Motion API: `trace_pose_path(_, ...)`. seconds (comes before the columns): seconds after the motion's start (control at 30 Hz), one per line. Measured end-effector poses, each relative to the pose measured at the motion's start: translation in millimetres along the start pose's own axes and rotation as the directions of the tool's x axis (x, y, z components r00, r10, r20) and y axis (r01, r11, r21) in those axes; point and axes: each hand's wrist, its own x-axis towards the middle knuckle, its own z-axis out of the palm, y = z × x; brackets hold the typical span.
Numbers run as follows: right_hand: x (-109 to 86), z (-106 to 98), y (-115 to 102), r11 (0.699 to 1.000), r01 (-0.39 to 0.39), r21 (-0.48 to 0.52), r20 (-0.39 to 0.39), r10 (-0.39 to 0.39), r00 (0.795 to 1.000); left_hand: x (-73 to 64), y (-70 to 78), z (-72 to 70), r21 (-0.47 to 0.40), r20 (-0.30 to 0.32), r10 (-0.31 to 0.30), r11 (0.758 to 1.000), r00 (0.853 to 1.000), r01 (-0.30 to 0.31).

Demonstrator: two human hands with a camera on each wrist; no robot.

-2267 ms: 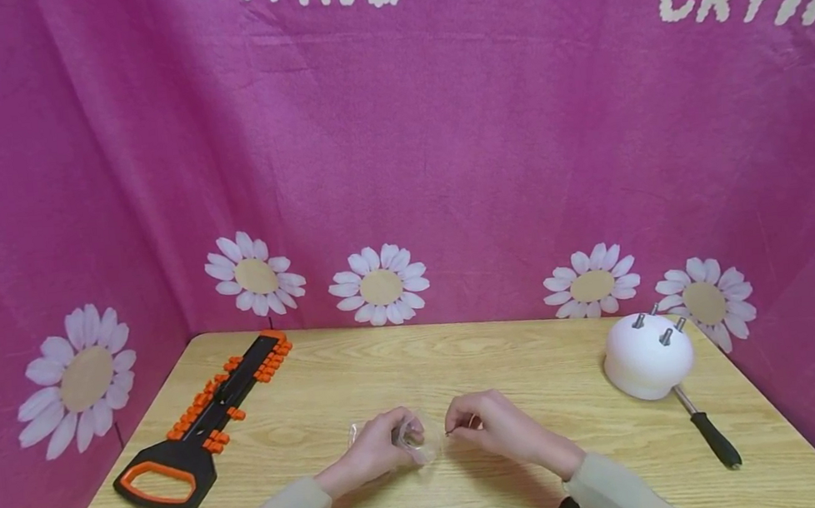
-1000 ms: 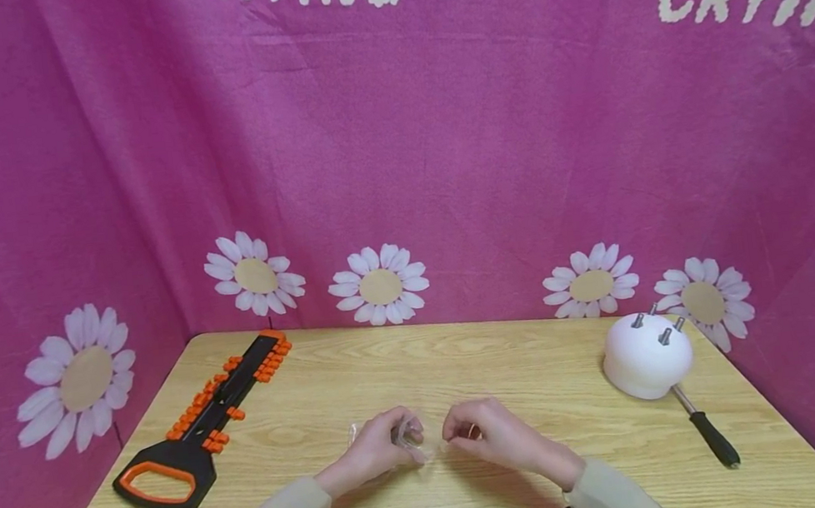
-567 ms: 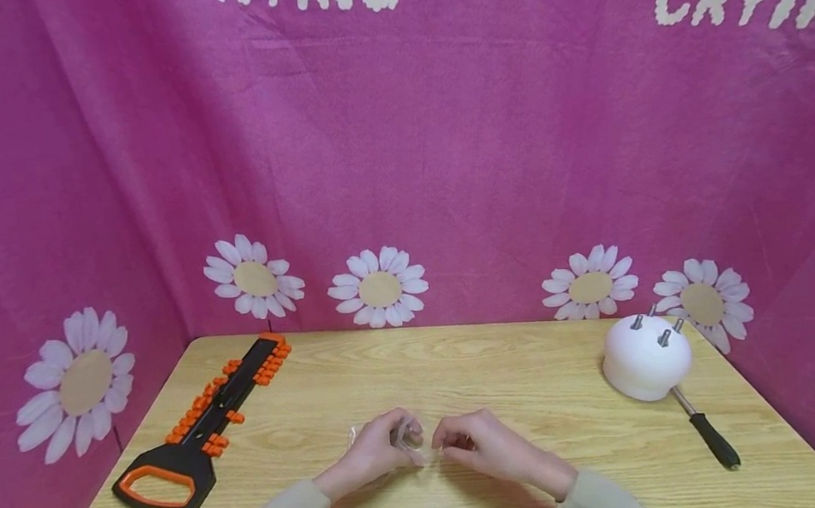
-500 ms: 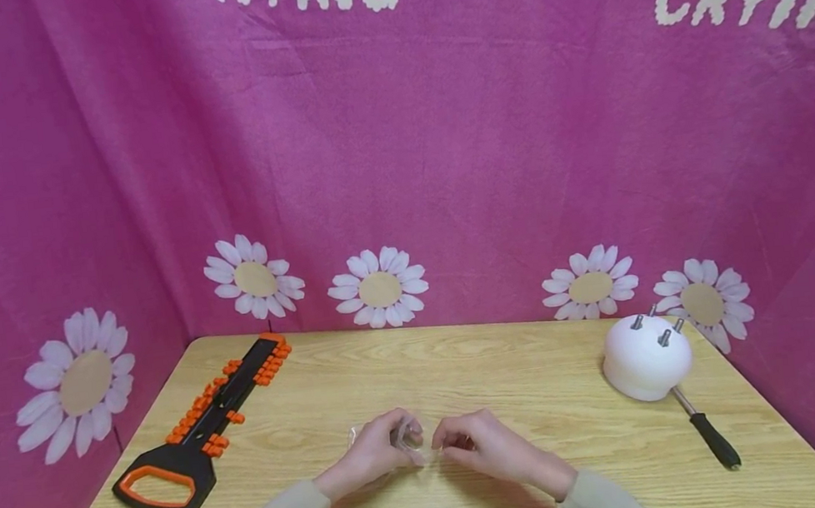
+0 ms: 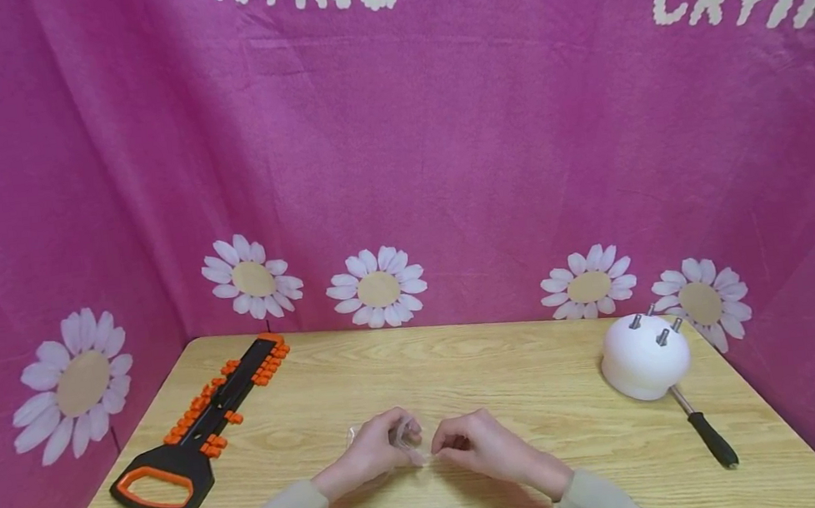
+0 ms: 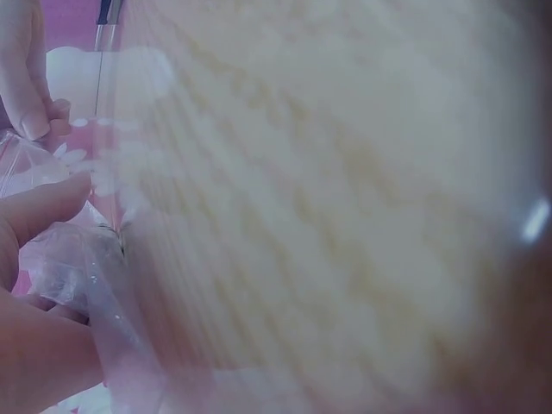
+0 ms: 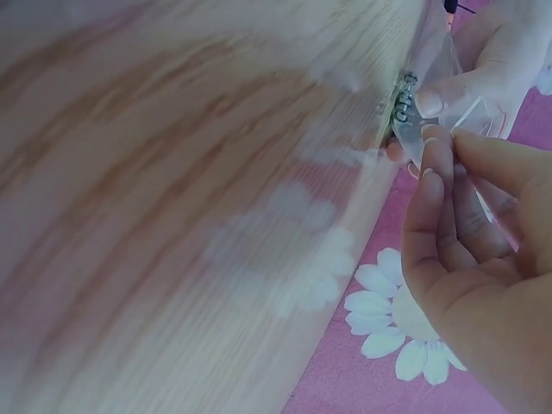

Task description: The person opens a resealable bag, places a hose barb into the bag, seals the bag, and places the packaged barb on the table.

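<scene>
My left hand (image 5: 372,446) grips a small clear plastic bag (image 5: 407,437) low over the middle of the table. Small metal pieces, which look like screws (image 7: 403,99), lie bunched inside the bag in the right wrist view. Close on its right is my right hand (image 5: 478,447), with thumb and fingertips pinching the edge of the bag's film. In the left wrist view the crumpled plastic (image 6: 65,267) lies under the left thumb and stretches up to the right fingertips (image 6: 34,121). How many pieces the bag holds cannot be made out.
A white rounded body (image 5: 644,361) with metal posts on top stands at the right. Beside it lies a screwdriver (image 5: 714,439) with a black handle. A long black and orange rack-like item (image 5: 168,474) lies along the left side of the wooden table (image 5: 525,358). Pink flowered cloth (image 5: 472,154) surrounds the back.
The right hand has shifted slightly left, closer to the bag. A tiny dark thing at its fingertips in the oldest frame is no longer visible there. The left hand has stayed nearly still.
</scene>
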Motion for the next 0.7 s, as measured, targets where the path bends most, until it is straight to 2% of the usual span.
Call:
trace_pose_path(0.17, 1.1, 1.4, -1.7, 1.0, -0.006, -0.004, 0.001, 0.006, 1.0, 0.6, -0.6, -1.0, -0.018, 0.005, -0.01, 1.0, 1.0, 0.01)
trace_pose_path(0.33, 1.8, 1.3, -0.8, 1.0, -0.021, 0.001, -0.024, 0.021, 0.999, 1.4, -0.3, -7.7, -0.078, 0.086, -0.036, 0.996, 0.996, 0.042)
trace_pose_path(0.53, 1.4, -0.7, 1.1, 1.0, -0.025, -0.017, -0.053, 0.024, 0.998, 0.8, 2.2, -21.2, -0.016, 0.189, -0.084, 0.996, 0.978, 0.089)
trace_pose_path(0.7, 0.2, -1.5, 2.8, 0.999, -0.039, -0.018, -0.054, 0.038, 0.998, -2.9, 3.8, -32.2, -0.028, 0.261, -0.101, 0.993, 0.96, 0.112)
